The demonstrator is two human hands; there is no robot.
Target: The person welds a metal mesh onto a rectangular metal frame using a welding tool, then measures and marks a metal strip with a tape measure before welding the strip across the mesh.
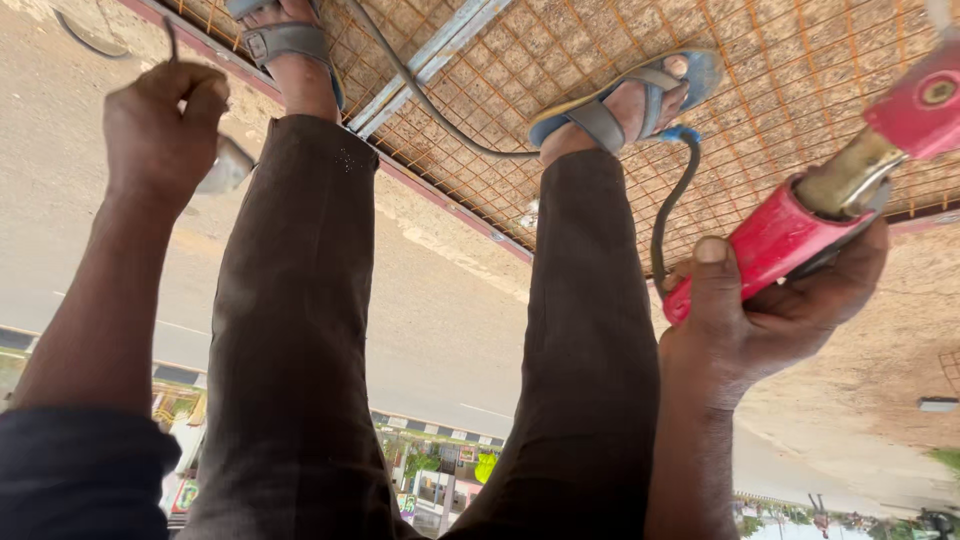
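Note:
My left hand point(160, 125) is at the upper left, closed in a fist on a thin dark metal rod point(171, 40) that sticks out past the knuckles. A small grey piece point(228, 165) shows beside that fist. My right hand point(770, 320) grips the red handle of a welding-type tool point(790, 235), which has a brass neck and a red head point(920, 105) at the far right. A dark cable point(672, 205) curves from the handle toward my feet. My legs in brown trousers point(300, 330) fill the middle.
My feet in grey-and-blue sandals point(620, 100) stand on a rusty wire mesh panel point(800, 60) with a pale metal frame bar point(440, 50). A second cable point(430, 110) crosses the mesh. Sandy ground point(440, 310), a road and distant shopfronts point(440, 470) lie beyond.

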